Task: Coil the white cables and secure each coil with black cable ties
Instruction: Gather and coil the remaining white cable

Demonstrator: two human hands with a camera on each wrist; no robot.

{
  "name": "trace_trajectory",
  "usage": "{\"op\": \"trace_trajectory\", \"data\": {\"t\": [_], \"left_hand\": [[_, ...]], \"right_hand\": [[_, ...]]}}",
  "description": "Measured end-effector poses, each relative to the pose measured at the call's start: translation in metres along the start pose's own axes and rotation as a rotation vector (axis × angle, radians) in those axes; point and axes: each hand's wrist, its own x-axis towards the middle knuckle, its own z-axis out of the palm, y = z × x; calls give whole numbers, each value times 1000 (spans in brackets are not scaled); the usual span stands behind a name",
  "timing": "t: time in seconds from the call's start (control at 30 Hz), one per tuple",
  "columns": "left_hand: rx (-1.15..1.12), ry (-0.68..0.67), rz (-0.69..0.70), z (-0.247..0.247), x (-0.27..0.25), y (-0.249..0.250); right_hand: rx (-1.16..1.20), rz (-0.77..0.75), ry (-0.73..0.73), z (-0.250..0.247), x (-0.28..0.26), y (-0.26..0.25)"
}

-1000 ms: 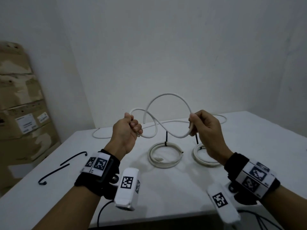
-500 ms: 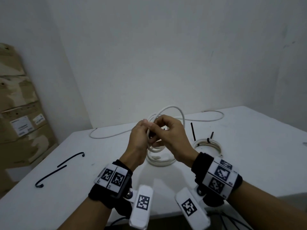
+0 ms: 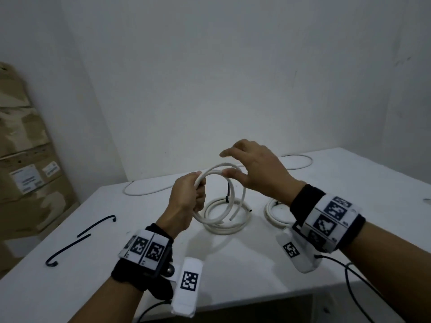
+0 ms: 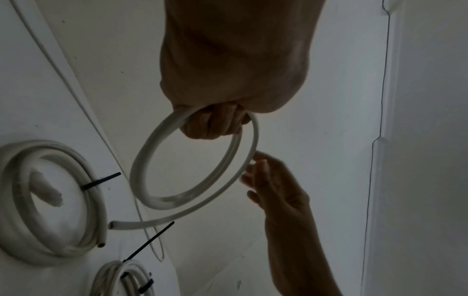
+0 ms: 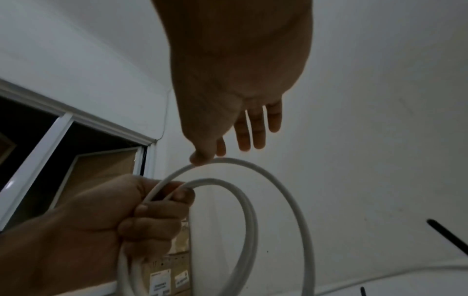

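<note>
My left hand [image 3: 198,192] grips a white cable coil [image 3: 243,197] of two or three loops, upright above the white table [image 3: 233,264]. The coil's free end [image 3: 231,219] hangs low. My right hand [image 3: 233,163] is spread with straight fingers, its thumb touching the top of the coil. The left wrist view shows the coil [image 4: 152,160] in my curled fingers [image 4: 215,124]. In the right wrist view my thumb [image 5: 202,158] rests on the loop [image 5: 286,186]. Two tied coils [image 3: 224,229] [image 3: 271,213] lie below. Two loose black cable ties [image 3: 98,226] [image 3: 67,249] lie at the left.
A loose white cable [image 3: 144,192] runs along the back of the table to the far right [image 3: 300,163]. Cardboard boxes [image 3: 25,171] stand at the left. White walls close the corner behind. The table's front edge [image 3: 256,297] is near my wrists.
The hands came together from wide apart, folding the cable loop into a coil. My right hand has since let go and spread; the left alone holds the coil.
</note>
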Motion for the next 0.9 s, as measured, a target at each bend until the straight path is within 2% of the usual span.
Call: {"op": "trace_trajectory", "data": {"t": [0.07, 0.2, 0.57, 0.67, 0.77, 0.9], "left_hand": [[-14, -39, -9, -1, 1, 3], [-93, -103, -51, -4, 1, 4], [-203, -161, -97, -5, -1, 1], [-278, -160, -129, -5, 1, 2], [-329, -153, -151, -7, 3, 0], [-331, -143, -154, -8, 5, -4]], "right_hand": [[4, 13, -69, 1, 2, 3], [48, -20, -21, 6, 2, 4], [217, 205, 103, 12, 0, 3], [298, 287, 75, 15, -4, -1], [482, 359, -5, 18, -10, -2], [645, 400, -13, 25, -14, -2]]}}
